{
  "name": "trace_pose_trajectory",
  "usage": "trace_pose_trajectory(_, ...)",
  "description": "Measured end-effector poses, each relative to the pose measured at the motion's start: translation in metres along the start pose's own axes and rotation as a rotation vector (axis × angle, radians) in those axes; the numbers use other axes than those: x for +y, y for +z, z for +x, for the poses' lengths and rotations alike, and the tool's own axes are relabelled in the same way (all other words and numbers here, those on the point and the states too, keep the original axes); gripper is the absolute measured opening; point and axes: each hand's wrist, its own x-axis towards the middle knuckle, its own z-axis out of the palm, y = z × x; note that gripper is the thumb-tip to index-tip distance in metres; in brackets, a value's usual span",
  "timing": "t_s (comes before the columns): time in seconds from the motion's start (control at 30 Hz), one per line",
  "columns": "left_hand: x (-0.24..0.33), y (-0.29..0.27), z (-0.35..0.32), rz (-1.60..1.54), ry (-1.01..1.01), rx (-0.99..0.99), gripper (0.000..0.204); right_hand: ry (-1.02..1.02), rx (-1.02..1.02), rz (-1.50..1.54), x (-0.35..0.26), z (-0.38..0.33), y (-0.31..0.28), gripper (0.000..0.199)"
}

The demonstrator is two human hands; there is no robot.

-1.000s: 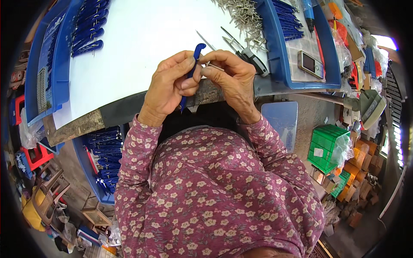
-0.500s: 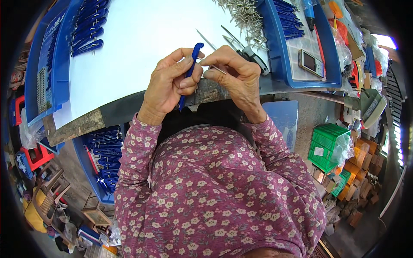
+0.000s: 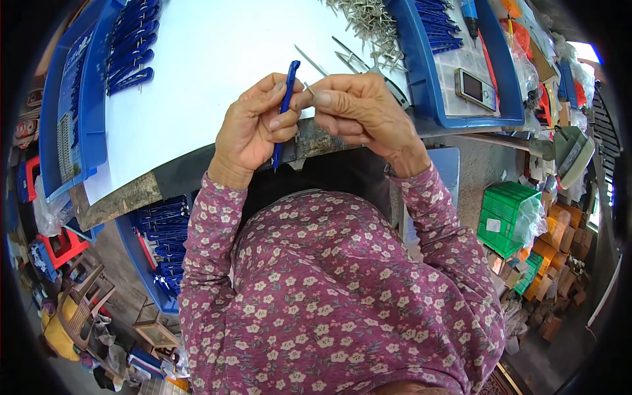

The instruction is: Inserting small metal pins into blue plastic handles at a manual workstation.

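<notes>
My left hand (image 3: pixel 253 125) is closed around a slim, curved-ended blue piece, like a plastic handle (image 3: pixel 287 95), held nearly upright above the table's near edge. Close beside it, my right hand (image 3: pixel 368 115) pinches a small thin metal piece (image 3: pixel 307 87) between thumb and forefinger. The metal piece points toward the upper part of the blue handle; whether they touch I cannot tell. Beyond my right hand lie pointed metal tools (image 3: pixel 352 59) with a dark and grey grip, partly hidden by the hand. A heap of small metal pieces (image 3: pixel 368 26) sits farther back.
On the white table surface (image 3: pixel 210 59), a row of blue handles (image 3: pixel 131 59) lies at left by a blue tray (image 3: pixel 95 141). At right, another blue tray (image 3: pixel 428 85) holds more blue pieces and a mobile phone (image 3: pixel 475 90). Below the table edge stands a bin of blue handles (image 3: pixel 164 230).
My right hand has turned and its fingers have curled in; the metal piece now sits closer to the blue handle. The left hand has shifted slightly left with the handle.
</notes>
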Motion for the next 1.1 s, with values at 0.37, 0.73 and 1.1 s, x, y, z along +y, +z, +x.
trace_pose_trajectory(0.37,-0.004,0.0,0.007,0.117,-0.017,0.073,0.017,0.103,0.007,0.077,0.004,0.003,-0.008,0.022)
trace_pose_trajectory(0.73,-0.006,0.009,0.009,0.254,-0.013,0.142,0.018,0.131,0.041,0.057,0.005,0.001,-0.012,0.024)
trace_pose_trajectory(1.1,-0.013,0.019,0.006,0.623,0.103,0.203,0.015,0.106,0.041,0.132,0.01,-0.004,-0.013,0.023)
